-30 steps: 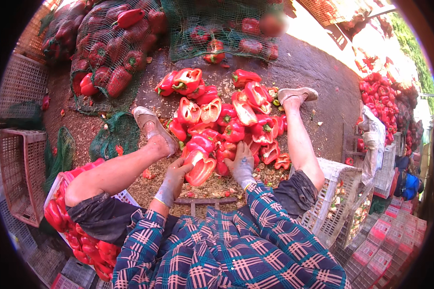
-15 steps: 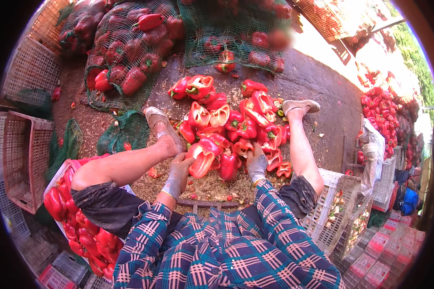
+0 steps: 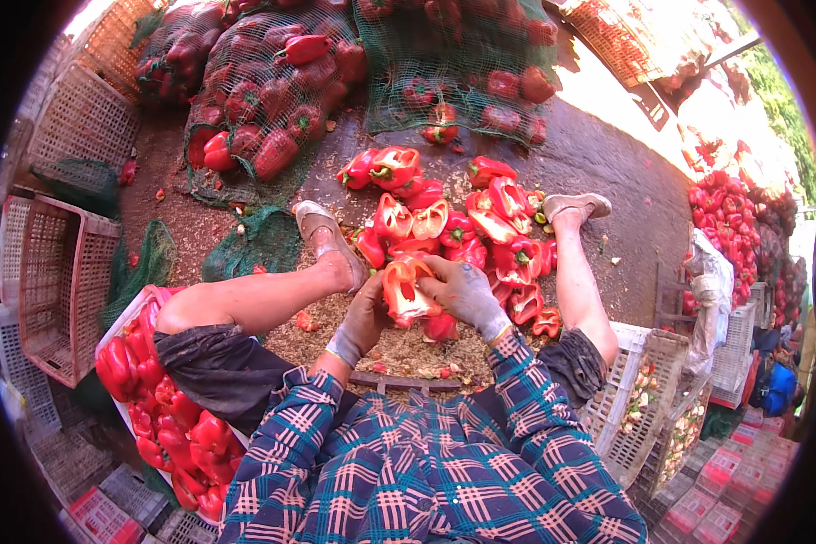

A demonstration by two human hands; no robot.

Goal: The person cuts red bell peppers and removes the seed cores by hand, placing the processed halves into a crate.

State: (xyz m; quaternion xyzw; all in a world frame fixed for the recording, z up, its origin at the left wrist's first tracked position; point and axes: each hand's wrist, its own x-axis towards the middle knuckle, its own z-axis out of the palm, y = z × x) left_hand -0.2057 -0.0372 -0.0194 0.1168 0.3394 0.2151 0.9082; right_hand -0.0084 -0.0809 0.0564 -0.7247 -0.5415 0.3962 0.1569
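Note:
A halved red bell pepper [image 3: 406, 292], its pale inside showing, is held up between my two gloved hands. My left hand [image 3: 363, 319] grips its left edge, fingers partly hidden behind it. My right hand [image 3: 469, 292] is closed on the upper right of the same half, thumb and fingers at the cut side. Just beyond lies a pile of red bell peppers [image 3: 460, 229], many cut open, heaped on the floor between my feet. Another red pepper [image 3: 441, 328] rests below my right hand, partly covered.
Left of my leg stands a crate of red peppers [image 3: 168, 412]. Green net sacks of peppers [image 3: 286, 100] lie ahead. An upended pinkish crate [image 3: 54, 281] is at far left; a white crate [image 3: 618, 399] sits by my right knee. Seeds and scraps [image 3: 335, 349] litter the floor.
My left hand has lifted the pepper half and brought it right. My right hand has left the pile and joined it on that half. The whole view has shifted slightly.

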